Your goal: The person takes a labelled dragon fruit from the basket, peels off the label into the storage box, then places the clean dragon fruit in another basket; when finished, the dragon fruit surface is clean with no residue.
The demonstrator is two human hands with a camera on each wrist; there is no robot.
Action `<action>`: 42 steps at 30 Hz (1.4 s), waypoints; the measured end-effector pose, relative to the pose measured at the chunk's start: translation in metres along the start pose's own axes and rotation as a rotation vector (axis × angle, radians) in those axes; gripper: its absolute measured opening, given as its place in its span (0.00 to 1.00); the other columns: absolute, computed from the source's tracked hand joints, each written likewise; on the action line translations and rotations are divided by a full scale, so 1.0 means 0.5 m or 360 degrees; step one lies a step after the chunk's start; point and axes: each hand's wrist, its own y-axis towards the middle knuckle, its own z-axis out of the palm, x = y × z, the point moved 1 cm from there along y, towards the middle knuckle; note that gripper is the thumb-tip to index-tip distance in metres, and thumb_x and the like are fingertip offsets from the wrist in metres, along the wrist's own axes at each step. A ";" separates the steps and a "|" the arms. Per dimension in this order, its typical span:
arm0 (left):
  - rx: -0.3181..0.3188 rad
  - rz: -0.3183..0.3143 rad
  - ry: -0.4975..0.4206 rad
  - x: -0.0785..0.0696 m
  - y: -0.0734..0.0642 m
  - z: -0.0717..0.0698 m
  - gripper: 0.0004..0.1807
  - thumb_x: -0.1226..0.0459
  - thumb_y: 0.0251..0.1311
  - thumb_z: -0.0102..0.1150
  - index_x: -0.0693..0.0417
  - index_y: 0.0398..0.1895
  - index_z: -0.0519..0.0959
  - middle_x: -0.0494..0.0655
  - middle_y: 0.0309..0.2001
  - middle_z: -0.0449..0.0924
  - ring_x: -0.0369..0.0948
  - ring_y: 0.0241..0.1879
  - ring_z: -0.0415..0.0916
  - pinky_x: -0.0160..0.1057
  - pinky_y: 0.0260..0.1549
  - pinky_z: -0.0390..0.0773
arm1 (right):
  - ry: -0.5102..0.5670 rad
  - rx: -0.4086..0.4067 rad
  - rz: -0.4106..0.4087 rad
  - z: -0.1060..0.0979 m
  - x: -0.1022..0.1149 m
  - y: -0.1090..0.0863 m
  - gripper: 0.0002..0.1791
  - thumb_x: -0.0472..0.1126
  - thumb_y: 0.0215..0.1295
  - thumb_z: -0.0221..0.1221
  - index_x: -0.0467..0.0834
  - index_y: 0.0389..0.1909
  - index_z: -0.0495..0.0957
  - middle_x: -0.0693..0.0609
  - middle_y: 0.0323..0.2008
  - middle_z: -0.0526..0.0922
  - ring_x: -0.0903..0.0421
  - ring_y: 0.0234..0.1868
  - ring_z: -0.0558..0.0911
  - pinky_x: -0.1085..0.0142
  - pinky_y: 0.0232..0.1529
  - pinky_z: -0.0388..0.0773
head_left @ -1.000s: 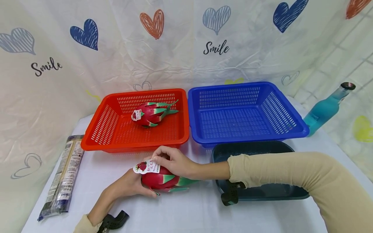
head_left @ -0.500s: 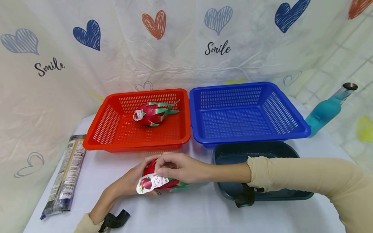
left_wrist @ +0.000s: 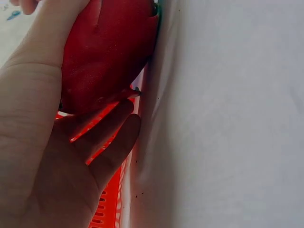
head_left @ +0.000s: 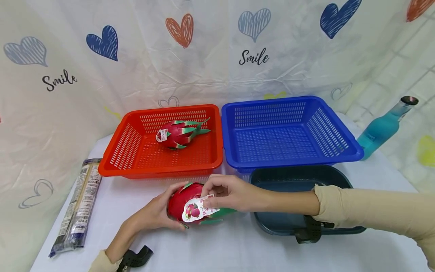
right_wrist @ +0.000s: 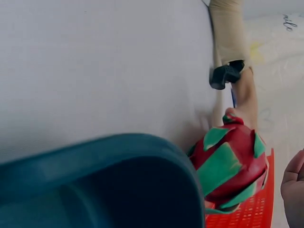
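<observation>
Closest to my camera I had a wide stretch of white cloth (head_left: 217,249), so the near side gave me the most room. The left hand (head_left: 151,215) had fingers and thumb wrapped round the blunt end of a dragon fruit (head_left: 180,200), just in front of the red basket (head_left: 163,172), so pretty tight there. The right hand (head_left: 234,194) pinched a printed label (head_left: 193,210) over that fruit; honestly couldn't tell if any of it was stuck to the skin. That forearm crossed the dark tray (head_left: 278,223), boxing in the right. A plastic packet (head_left: 79,206) lay over left. Farther back, a second dragon fruit (head_left: 178,135) lay inside the red basket, the blue basket (head_left: 292,163) sat right beside it, and a bottle (head_left: 380,130) was by its right edge.
</observation>
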 end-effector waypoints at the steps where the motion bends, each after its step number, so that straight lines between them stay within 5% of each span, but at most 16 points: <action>1: -0.0001 0.0006 0.0000 -0.001 0.000 0.000 0.60 0.49 0.35 0.80 0.31 0.72 0.52 0.38 0.66 0.66 0.43 0.66 0.66 0.38 0.53 0.80 | 0.0012 -0.0010 0.0010 -0.004 0.000 -0.004 0.08 0.38 0.64 0.62 0.41 0.42 0.79 0.48 0.36 0.77 0.63 0.35 0.75 0.75 0.36 0.78; 11: 0.0007 0.0003 -0.0030 -0.003 -0.001 0.000 0.59 0.50 0.36 0.80 0.31 0.72 0.51 0.40 0.68 0.64 0.45 0.67 0.65 0.37 0.52 0.80 | -0.0029 -0.0107 -0.0005 -0.033 -0.007 -0.038 0.05 0.39 0.66 0.61 0.42 0.39 0.78 0.48 0.34 0.77 0.60 0.33 0.75 0.75 0.34 0.76; 21: 0.0009 0.0015 -0.0027 -0.001 0.000 -0.001 0.60 0.50 0.37 0.80 0.41 0.73 0.52 0.40 0.68 0.63 0.46 0.67 0.64 0.36 0.50 0.82 | -0.0088 -0.0157 0.0050 -0.056 -0.012 -0.059 0.04 0.39 0.65 0.61 0.44 0.39 0.78 0.50 0.35 0.78 0.58 0.34 0.76 0.74 0.33 0.76; 42: 0.0029 -0.0026 -0.0075 0.005 0.000 0.001 0.60 0.51 0.37 0.79 0.33 0.73 0.51 0.39 0.68 0.63 0.46 0.67 0.64 0.39 0.51 0.82 | -0.0324 -0.0422 0.0292 -0.124 -0.036 -0.109 0.04 0.41 0.62 0.65 0.47 0.34 0.79 0.51 0.30 0.73 0.58 0.31 0.74 0.74 0.28 0.73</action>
